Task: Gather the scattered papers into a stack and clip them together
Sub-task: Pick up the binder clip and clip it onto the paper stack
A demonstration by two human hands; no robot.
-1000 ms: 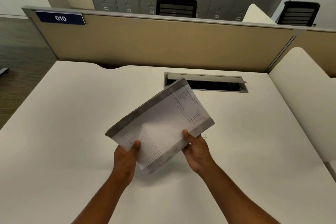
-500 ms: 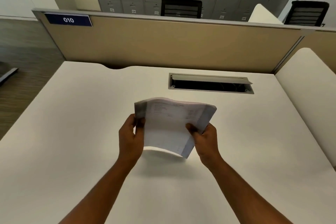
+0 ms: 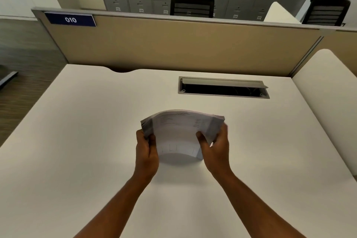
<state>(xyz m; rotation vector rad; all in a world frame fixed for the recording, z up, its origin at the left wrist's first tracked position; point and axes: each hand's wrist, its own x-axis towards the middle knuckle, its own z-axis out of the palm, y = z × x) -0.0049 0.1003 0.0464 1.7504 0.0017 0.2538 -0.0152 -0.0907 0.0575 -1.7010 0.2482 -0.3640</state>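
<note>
I had the paper stack (image 3: 181, 133) upright btwn both hands, bottom edge on the desk (image 3: 81, 141), prob. to square the sheets. Left hand (image 3: 145, 150) gripped the left edge, thumb in front; right hand (image 3: 214, 147) gripped the right edge likewise. No clip visible yet.

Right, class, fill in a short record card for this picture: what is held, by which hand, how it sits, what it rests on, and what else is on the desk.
held item: stack of papers
left hand: grips the stack's left edge
right hand: grips the stack's right edge
stack's pose: upright, bowed, bottom edge at the desk
clip: none clearly visible
desk fitting: cable tray, lid open
behind desk: divider with 010 sign
</note>
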